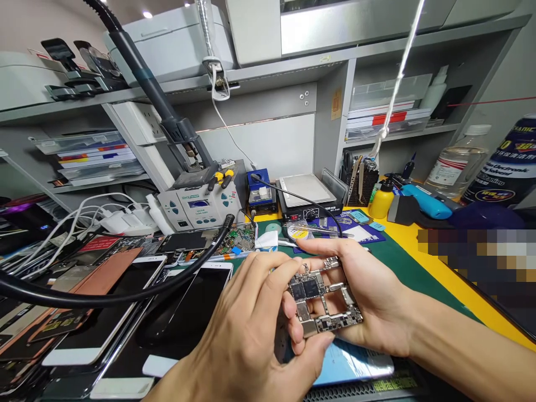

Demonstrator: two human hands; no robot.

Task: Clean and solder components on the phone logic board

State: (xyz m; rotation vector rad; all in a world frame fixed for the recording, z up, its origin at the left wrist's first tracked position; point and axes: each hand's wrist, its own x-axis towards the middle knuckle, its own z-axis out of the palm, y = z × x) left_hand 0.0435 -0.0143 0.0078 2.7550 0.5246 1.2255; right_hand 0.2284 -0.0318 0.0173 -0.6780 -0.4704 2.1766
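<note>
A phone circuit board (310, 289) with black chips, metal shields and open cut-outs is held up in front of me, slightly tilted. My right hand (368, 290) cradles it from behind and the right side, its fingers showing through the cut-outs and past the left edge. Over the board's left side curls my left hand (247, 329), fingertips at the upper left edge and thumb along the bottom edge. Beneath both hands lies a light blue flat item (355, 365), partly covered by them.
Several phones and screens (113, 307) crowd the left, crossed by a thick black hose (125, 296). Behind stand a hot-air station (201, 201) and a heating plate (307, 190). A yellow bottle (381, 199), a clear bottle (456, 162) and a dark blue can (502, 162) are at right.
</note>
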